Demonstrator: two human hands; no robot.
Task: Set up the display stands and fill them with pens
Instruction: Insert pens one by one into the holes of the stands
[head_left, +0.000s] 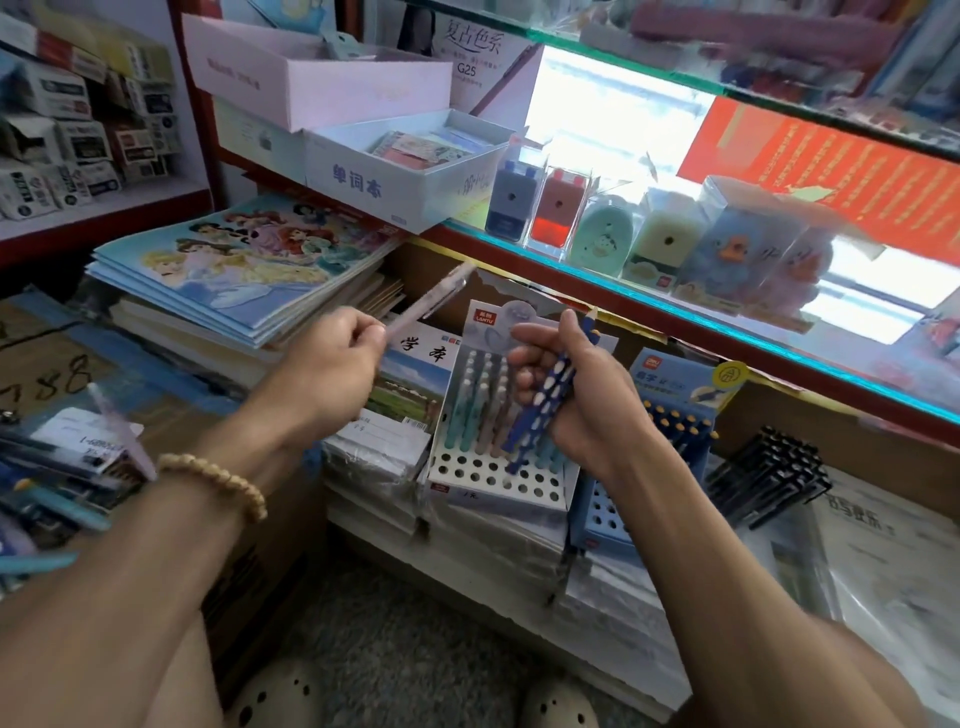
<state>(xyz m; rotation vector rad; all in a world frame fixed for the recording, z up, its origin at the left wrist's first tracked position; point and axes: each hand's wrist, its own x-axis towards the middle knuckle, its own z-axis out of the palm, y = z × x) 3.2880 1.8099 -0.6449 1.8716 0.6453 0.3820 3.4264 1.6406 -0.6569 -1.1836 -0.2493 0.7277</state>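
- The left hand (332, 364) is pinching one pale pink pen (426, 301) between thumb and curled fingers, the barrel pointing up and away; it looks singled out, ready to be dropped into a hole.
- The right hand (566, 384) is gripping a bundle of blue pencils (550, 400), fingers wrapped tight around them, probably as stock being kept out of the way.
- Just beyond and below both sets of fingers, the white display stand (498, 467) is standing upright on wrapped stacks of paper, its back rows filled with pens and its front holes showing bare.
- Behind the right fingers, a blue display stand (675, 405) is sitting just beside the white one, partly hidden by the wrist.
- Judging by the bare holes, filling is partway done.
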